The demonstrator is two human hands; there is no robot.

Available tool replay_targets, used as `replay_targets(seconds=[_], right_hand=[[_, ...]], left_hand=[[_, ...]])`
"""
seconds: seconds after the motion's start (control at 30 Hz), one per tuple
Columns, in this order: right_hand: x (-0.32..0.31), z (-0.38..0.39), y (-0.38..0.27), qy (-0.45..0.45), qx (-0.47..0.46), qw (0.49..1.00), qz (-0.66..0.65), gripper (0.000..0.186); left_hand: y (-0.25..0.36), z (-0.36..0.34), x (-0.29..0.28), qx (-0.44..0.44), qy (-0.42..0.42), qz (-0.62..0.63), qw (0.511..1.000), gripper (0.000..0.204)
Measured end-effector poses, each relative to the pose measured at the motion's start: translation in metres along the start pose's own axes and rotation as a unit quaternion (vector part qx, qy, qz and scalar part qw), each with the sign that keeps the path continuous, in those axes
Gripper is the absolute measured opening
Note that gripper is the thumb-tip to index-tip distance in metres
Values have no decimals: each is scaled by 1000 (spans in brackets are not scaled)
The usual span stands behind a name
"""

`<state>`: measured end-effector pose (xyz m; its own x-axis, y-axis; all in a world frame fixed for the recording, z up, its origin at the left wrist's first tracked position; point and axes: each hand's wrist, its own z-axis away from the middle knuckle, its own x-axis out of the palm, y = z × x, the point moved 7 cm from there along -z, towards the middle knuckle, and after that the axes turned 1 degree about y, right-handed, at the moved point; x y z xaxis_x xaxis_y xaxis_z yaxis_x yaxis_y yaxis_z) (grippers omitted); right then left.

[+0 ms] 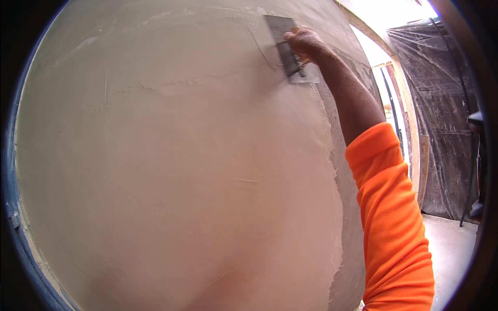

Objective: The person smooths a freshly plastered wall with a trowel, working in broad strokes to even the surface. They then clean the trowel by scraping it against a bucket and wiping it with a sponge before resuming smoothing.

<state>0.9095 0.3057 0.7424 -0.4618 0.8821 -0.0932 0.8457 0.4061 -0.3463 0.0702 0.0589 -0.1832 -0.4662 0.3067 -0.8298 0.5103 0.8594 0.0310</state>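
Observation:
My right hand (pixel 306 44) grips the handle of a rectangular steel plastering trowel (pixel 283 47), its blade held against the wall high at the upper middle right and slightly blurred. The wall (pixel 192 155) carries smooth beige-grey plaster with a few ridges and streaks near the top. A ragged edge runs down its right side, beside a darker, rougher strip (pixel 346 228). My orange-sleeved right forearm rises from the lower right. My left hand is not in view.
At the right are a bright opening with a pale frame (pixel 402 90), dark wrinkled plastic sheeting (pixel 441 119) with a black cord, and a pale floor (pixel 450 254). A blue-edged border (pixel 11 217) curves along the far left of the wall.

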Motion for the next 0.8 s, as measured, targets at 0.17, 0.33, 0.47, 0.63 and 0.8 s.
replay_targets(seconds=[0.17,0.33,0.47,0.63,0.8], right_hand=[[-47,7,31,142,-50,989,18,44],[-33,23,23,66,-57,994,-72,45],[-14,25,7,74,-25,997,-5,48],[9,26,-13,36,27,999,-6,45],[29,34,-64,20,-20,997,-69,32]], left_hand=[[26,-11,22,27,-10,20,999,58],[42,-24,30,50,-19,27,998,58],[41,-30,35,56,-26,35,998,58],[43,-37,54,60,-39,47,996,59],[46,-51,76,78,-54,59,994,59]])
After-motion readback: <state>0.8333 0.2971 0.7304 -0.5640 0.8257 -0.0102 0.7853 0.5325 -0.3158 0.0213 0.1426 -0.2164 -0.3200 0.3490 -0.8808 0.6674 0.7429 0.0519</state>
